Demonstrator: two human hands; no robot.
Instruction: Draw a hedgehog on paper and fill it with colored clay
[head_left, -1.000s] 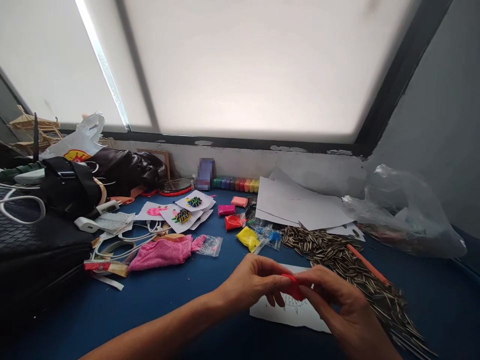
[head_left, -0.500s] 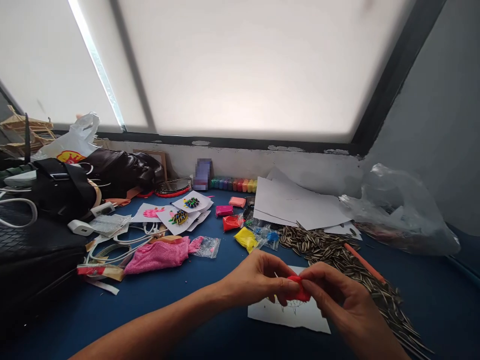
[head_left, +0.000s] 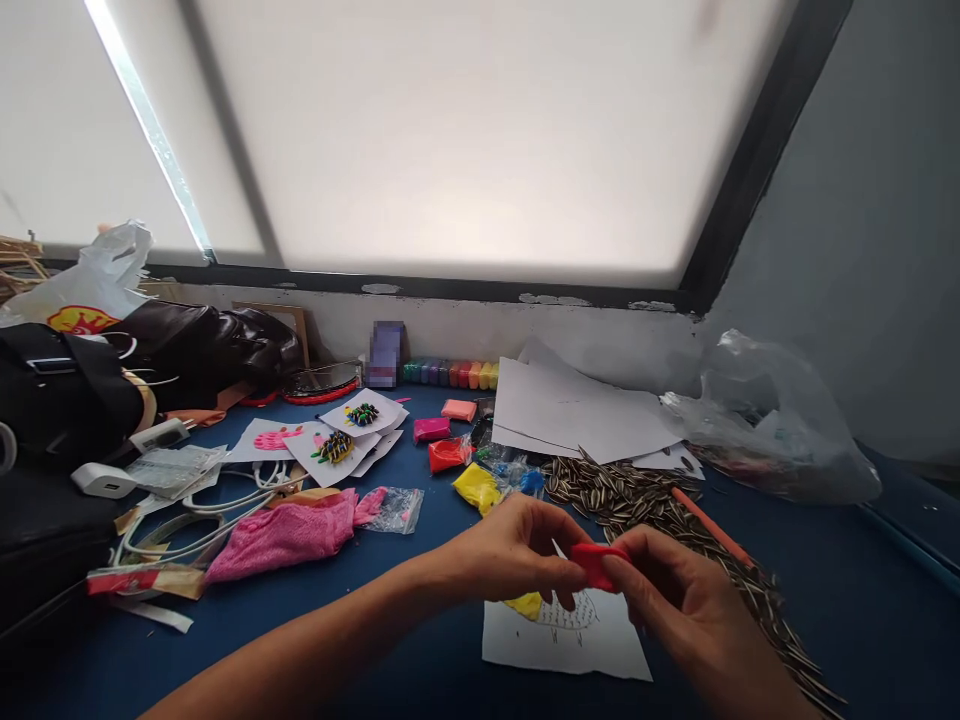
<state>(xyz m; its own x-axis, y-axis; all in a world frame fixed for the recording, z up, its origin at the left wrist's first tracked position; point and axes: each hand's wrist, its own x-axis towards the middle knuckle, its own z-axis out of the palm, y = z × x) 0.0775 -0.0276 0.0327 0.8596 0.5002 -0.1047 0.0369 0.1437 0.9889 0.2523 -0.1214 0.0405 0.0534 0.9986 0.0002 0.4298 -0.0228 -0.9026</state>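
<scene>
Between both hands is a piece of red modelling clay [head_left: 595, 566], pinched above a sheet of white paper [head_left: 525, 655]. My left hand [head_left: 517, 550] grips its left side with thumb and fingers. Thumb and forefinger of my right hand [head_left: 675, 590] close on its right end. On the paper shows a pen drawing of a rounded body with short legs, and yellow clay [head_left: 527, 605] lies on its left part. My left hand hides the upper part of the sheet.
Sunflower seeds [head_left: 607, 490] are heaped at the right with an orange stick [head_left: 712, 528] across them. Clay packets, yellow [head_left: 478, 487] and red [head_left: 448, 454], lie beyond my hands. A pink cloth [head_left: 289, 535], finished cards [head_left: 334, 450] and cables are at the left; a plastic bag [head_left: 787, 430] stands far right.
The red clay looks flatter and more stretched between my fingers. More of the drawing and the yellow clay shows below. The whole scene has shifted slightly left in view.
</scene>
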